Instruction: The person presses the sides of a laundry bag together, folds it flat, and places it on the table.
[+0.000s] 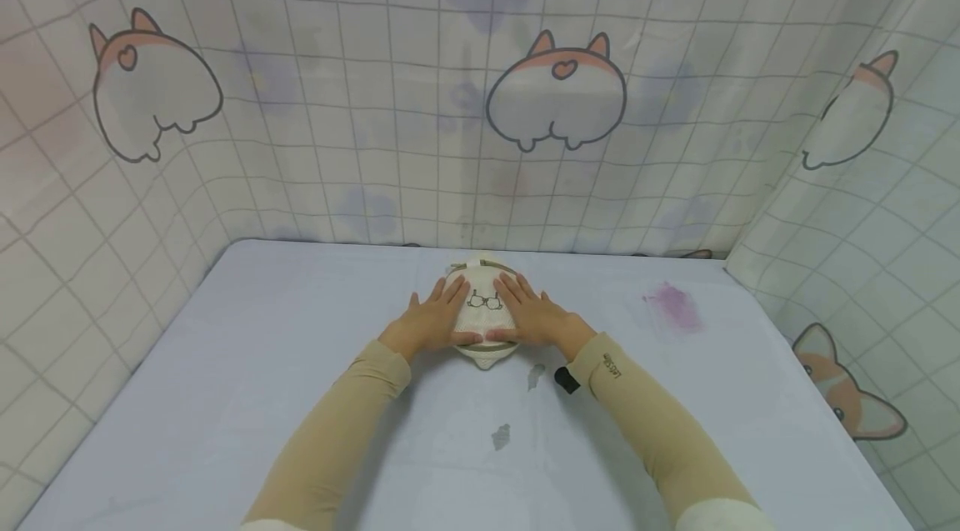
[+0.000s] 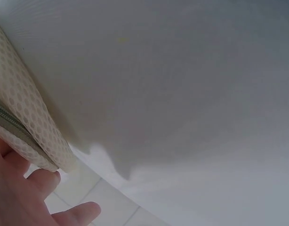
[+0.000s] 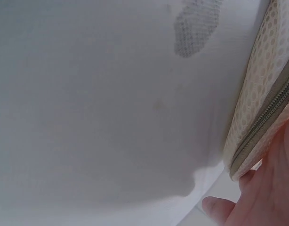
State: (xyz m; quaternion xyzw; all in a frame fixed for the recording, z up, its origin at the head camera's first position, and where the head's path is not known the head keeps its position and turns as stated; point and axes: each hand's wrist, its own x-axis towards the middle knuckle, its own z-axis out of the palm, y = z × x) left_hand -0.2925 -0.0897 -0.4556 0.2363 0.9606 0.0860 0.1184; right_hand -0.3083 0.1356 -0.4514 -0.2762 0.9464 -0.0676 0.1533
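A cream mesh zippered pouch [image 1: 483, 316] with a spectacles print lies near the far edge of the white table. My left hand [image 1: 431, 324] rests flat on its left side, fingers spread and pointing away from me. On the opposite side, my right hand [image 1: 542, 319] lies the same way, and the two thumbs nearly meet across the near part. Honeycomb mesh and a dark olive zipper [image 2: 15, 125] show along the pouch's side in the left wrist view. The right wrist view shows the same mesh and zipper edge beside my right hand [image 3: 274, 183].
The table [image 1: 262, 364] carries a pink stain [image 1: 677, 308] at right and two grey patches [image 1: 501, 436] in front of the pouch. A small black object [image 1: 567, 381] sits by the right cuff. Checked curtains [image 1: 360, 97] with corgi prints enclose the back and sides.
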